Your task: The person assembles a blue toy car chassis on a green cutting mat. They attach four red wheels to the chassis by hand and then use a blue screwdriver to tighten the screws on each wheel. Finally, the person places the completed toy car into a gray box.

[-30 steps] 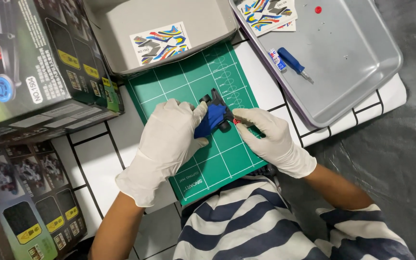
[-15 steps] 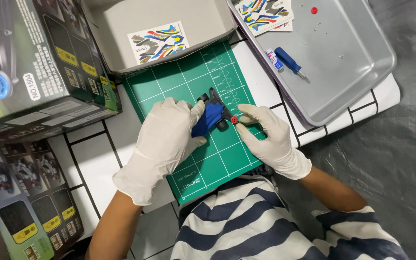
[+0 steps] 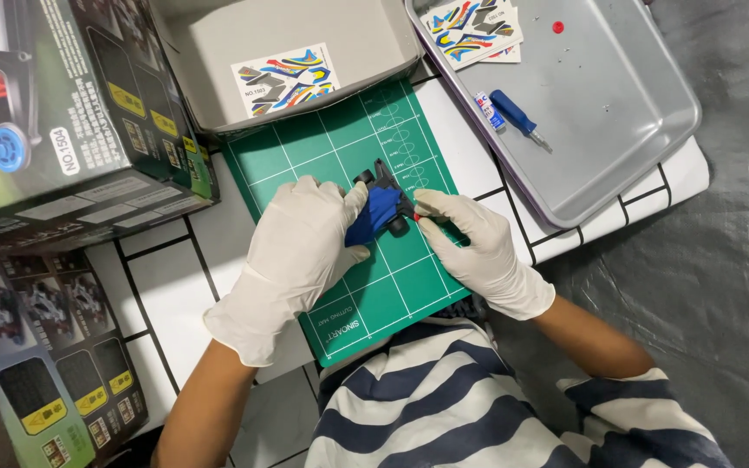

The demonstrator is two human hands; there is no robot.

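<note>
Blue toy racing car [image 3: 379, 211] lay on the green cutting mat [image 3: 340, 156], its long axis running diagonally from the mat's near-left toward its far-right, black front end pointing away from the person. The gloved left hand [image 3: 298, 251] was closed around the car's rear and body, gripping it from the mat's left side. The gloved right hand [image 3: 470, 243] came in from the mat's right edge, fingers pinched on a small red-tipped part pressed at the car's near flank; what exactly that part was could not be told. Both hands touched the car, the left covering more of it.

Just beyond the mat's far edge stood a shallow grey box lid [image 3: 210, 52] holding a rectangular decal sheet [image 3: 286, 80] streaked in blue, yellow, red and black. Right of the mat sat a metal tray [image 3: 635, 113] with more decal sheets [image 3: 472, 30] of the same colours at its far corner, a blue-handled screwdriver [image 3: 520, 119] beside a small tube [image 3: 485, 111], and a red dot-like piece [image 3: 557, 27]. Left of the mat, a large dark kit box [image 3: 54, 113] with yellow label patches and a printed blue wheel was stacked at an angle; a second kit box [image 3: 36, 347], showing car photographs and yellow tags, lay nearer the person. All rested on a white tiled surface [image 3: 162, 277].
</note>
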